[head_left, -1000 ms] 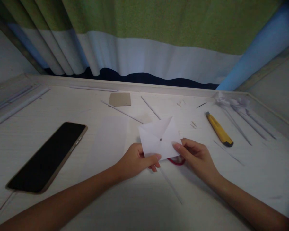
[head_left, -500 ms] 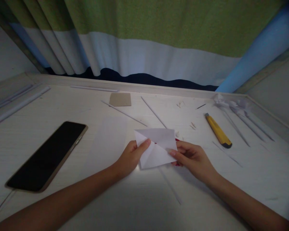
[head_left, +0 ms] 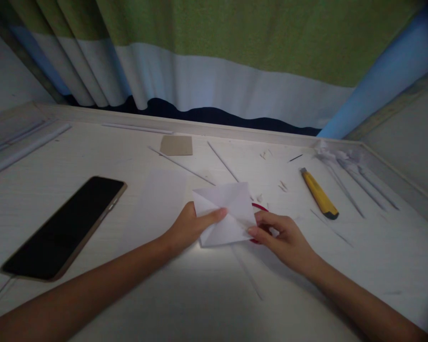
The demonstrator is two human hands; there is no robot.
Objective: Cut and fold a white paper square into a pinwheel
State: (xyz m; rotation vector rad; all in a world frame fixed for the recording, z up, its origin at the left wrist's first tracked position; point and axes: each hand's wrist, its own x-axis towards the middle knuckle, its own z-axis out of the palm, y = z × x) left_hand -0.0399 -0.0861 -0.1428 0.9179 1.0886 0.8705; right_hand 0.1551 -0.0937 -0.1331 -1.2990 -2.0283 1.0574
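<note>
A small creased square of white paper [head_left: 235,199] is held up above the table between both hands. My left hand [head_left: 196,221] grips its left side, thumb lying over the middle of the sheet and fingers hidden behind. At the lower right corner, my right hand [head_left: 280,237] pinches the paper between thumb and forefinger. Behind the paper and right hand, parts of a red curved object [head_left: 259,207] show; most of it is covered, so I cannot tell its kind. Thin white paper sticks [head_left: 223,160] lie just beyond the square.
A phone [head_left: 64,228] with a cable lies at left, near rolled paper tubes [head_left: 28,151]. Beyond the hands is a cardboard piece [head_left: 176,146]. A yellow utility knife [head_left: 320,194] and paper-topped sticks [head_left: 364,185] lie at right. A curtain [head_left: 217,80] hangs behind the table.
The paper and both hands have shifted slightly left in view. My left thumb now reaches across the paper's centre, covering the small dark spot seen there. More of the red object shows.
</note>
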